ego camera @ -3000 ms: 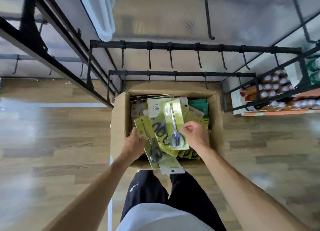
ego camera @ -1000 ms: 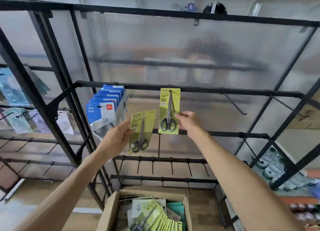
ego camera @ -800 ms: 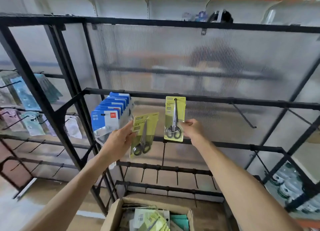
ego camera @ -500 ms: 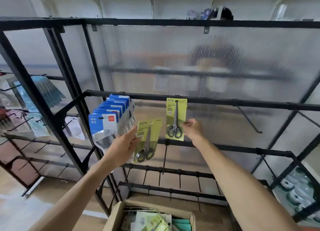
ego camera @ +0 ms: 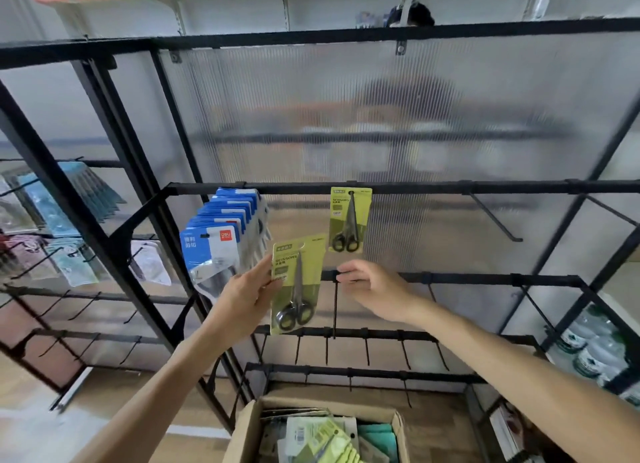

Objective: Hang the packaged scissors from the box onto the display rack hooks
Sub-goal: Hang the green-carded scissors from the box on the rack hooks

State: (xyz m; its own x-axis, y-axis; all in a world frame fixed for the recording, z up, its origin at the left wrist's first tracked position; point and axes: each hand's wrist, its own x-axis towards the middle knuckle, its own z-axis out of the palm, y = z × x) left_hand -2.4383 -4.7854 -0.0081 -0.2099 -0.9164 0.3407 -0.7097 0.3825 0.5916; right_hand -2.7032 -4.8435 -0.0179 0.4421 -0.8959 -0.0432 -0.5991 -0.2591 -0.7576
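One green scissors pack (ego camera: 349, 220) hangs from a hook on the black rack bar (ego camera: 450, 187), free of either hand. My right hand (ego camera: 375, 287) hovers just below it, fingers loosely curled and holding nothing. My left hand (ego camera: 247, 296) pinches the left edge of a second green scissors pack (ego camera: 296, 284), held upright in front of the rack, lower and left of the hung one. The cardboard box (ego camera: 249, 431) stands on the floor below with several more green packs inside.
Blue packaged items (ego camera: 221, 240) fill the hook left of the hung pack. A bare hook (ego camera: 495, 220) sticks out to the right. Lower bars (ego camera: 381, 334) carry several bare hooks. More packets (ego camera: 69, 254) hang on the left rack; bottles (ego camera: 595, 351) sit at right.
My right hand has let go of its scissors pack, which now hangs on the hook, and has dropped below it. My left hand still holds the other pack.
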